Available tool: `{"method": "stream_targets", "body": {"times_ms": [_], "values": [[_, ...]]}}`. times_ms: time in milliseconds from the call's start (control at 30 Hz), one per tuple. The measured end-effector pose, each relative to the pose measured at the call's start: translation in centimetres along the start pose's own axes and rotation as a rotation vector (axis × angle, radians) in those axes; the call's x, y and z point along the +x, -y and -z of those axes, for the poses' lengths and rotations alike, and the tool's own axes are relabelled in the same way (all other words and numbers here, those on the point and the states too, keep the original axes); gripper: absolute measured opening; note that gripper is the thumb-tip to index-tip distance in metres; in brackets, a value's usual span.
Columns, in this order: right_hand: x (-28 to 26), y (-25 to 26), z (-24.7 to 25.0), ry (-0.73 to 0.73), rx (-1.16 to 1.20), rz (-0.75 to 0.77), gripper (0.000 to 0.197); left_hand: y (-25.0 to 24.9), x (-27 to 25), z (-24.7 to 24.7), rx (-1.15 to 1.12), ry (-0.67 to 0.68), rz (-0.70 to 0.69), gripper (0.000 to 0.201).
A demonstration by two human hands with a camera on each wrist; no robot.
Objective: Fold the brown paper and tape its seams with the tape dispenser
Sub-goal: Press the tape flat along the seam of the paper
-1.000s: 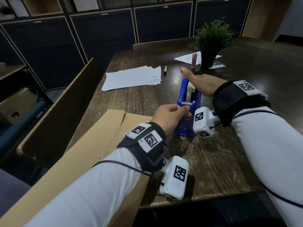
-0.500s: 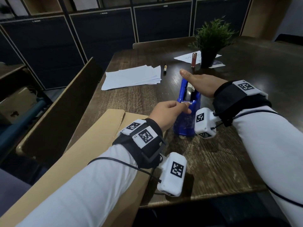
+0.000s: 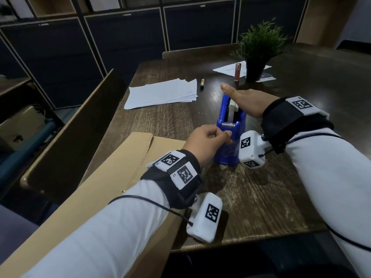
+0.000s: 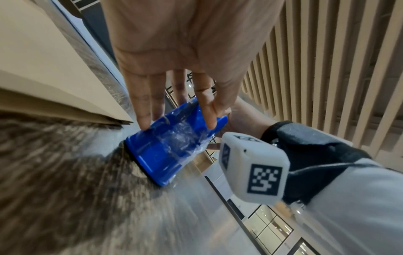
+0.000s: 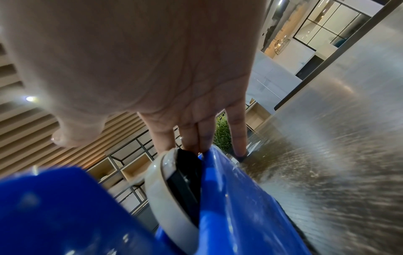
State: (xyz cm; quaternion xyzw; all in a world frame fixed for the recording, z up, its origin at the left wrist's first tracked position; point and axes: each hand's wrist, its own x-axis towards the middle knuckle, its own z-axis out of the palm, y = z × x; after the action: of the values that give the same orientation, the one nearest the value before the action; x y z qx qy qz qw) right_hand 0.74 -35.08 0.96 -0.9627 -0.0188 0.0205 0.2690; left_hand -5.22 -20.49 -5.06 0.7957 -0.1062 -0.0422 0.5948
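Blue tape dispenser (image 3: 230,135) upright on the dark wooden table (image 3: 261,197), long axis running away from the body, cutter end nearest, roll of tape (image 5: 165,186) seated in its slot. Right hand (image 3: 247,101) laid over the far half from the right side, fingers straight and close together, tips down along the body beside the roll, thumb stretched forward and clear; pinning rather than gripping, by the look of it. Left hand (image 3: 208,141) at the near end, just below the metal cutter (image 3: 228,124), thumb and forefinger drawn together as if pinching the clear tape end, though the strip itself too faint to confirm; from the left wrist view, 2 fingertips (image 4: 144,120) resting against the blue front face, where crinkled clear film shows. Brown paper (image 3: 124,177) flat and folded on the left, directly beside and under the left forearm, well apart from the right hand. Likely next: tape drawn out along the dispenser's long axis toward the body, then leftward onto the seam. Left hand plainly nearer the paper; right hand better kept as anchor. Risk: dispenser tipping or sliding if the hold slackens.
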Motion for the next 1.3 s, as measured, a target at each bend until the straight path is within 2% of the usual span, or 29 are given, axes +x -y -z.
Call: {"method": "stream_targets", "body": {"times_ms": [233,267,367,467,600,700,800,867,933,1100,1300], "values": [[0.2,-0.2,-0.2,-0.010,0.010,-0.011,0.084,-0.6,0.6,1.1,0.106,0.101,0.005,0.031],[0.3,-0.2,-0.2,-0.010,0.009,-0.012,0.085,-0.7,0.7,1.3,0.160,0.125,0.002,0.030],[0.3,-0.3,-0.2,-0.010,0.027,-0.018,0.087,-0.9,0.4,2.0,0.507,0.215,-0.027,0.023],[0.2,-0.3,-0.3,0.011,0.037,-0.009,0.085,-1.6,-0.4,3.7,0.525,0.280,-0.064,0.026],[0.0,-0.6,-0.3,0.064,0.101,0.033,0.085,-2.5,-1.5,7.5,0.500,0.168,-0.170,0.022],[-0.6,0.1,-0.3,-0.051,-0.010,0.091,0.078,-2.4,-2.8,10.3,0.519,0.093,-0.201,0.019],[-2.5,2.7,-0.6,-0.171,-0.003,0.333,0.053,-1.7,-4.1,12.3,0.479,0.015,-0.201,0.021],[-3.8,4.7,-1.6,-0.175,0.040,0.463,0.031,-1.1,-4.6,13.2,0.459,-0.026,-0.203,0.026],[-4.4,6.3,-2.9,-0.159,0.076,0.543,0.018,-0.7,-5.0,13.7,0.451,-0.045,-0.207,0.030],[-4.8,8.7,-5.1,-0.031,0.248,0.530,0.015,-0.5,-5.9,14.4,0.479,-0.065,-0.201,0.035],[-4.7,10.2,-6.5,-0.074,0.319,0.559,0.010,-0.1,-6.6,15.3,0.484,-0.076,-0.174,0.035]]}}
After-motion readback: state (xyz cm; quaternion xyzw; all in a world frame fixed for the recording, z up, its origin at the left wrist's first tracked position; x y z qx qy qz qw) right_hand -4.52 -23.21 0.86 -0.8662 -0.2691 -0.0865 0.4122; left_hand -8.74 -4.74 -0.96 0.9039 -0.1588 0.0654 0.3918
